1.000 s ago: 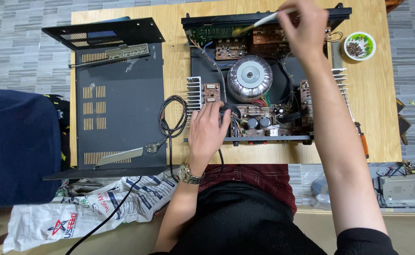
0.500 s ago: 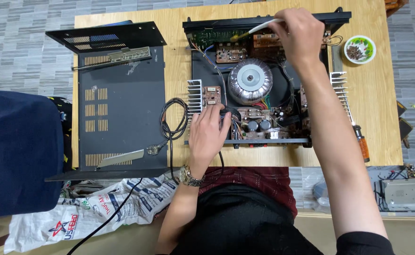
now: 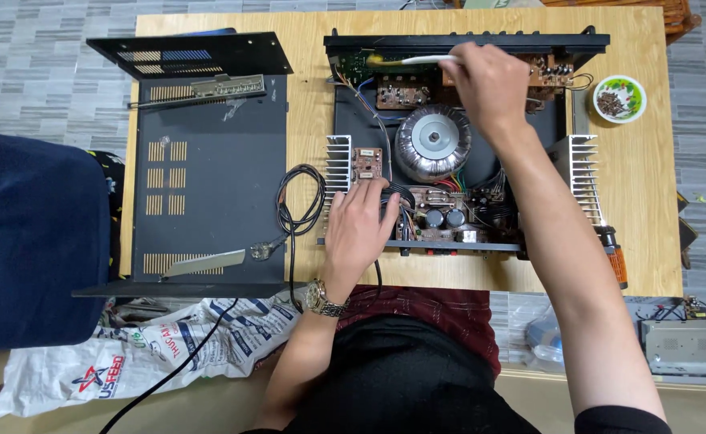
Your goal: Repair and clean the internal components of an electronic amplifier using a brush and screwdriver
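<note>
An opened black amplifier chassis lies on the wooden table, with a round silver transformer, circuit boards and finned heat sinks inside. My right hand grips a slim white-handled brush whose tip rests on the green board at the chassis's far left corner. My left hand lies flat on the near left edge of the chassis, next to a small brown board, holding nothing.
The removed black cover lies left of the chassis, with a coiled black cable between them. A small green-rimmed bowl of screws sits far right. An orange-handled screwdriver lies near the right edge. A printed sack covers the floor.
My right hand has moved the brush a little leftwards along the rear board. My left hand has stayed on the near edge of the chassis.
</note>
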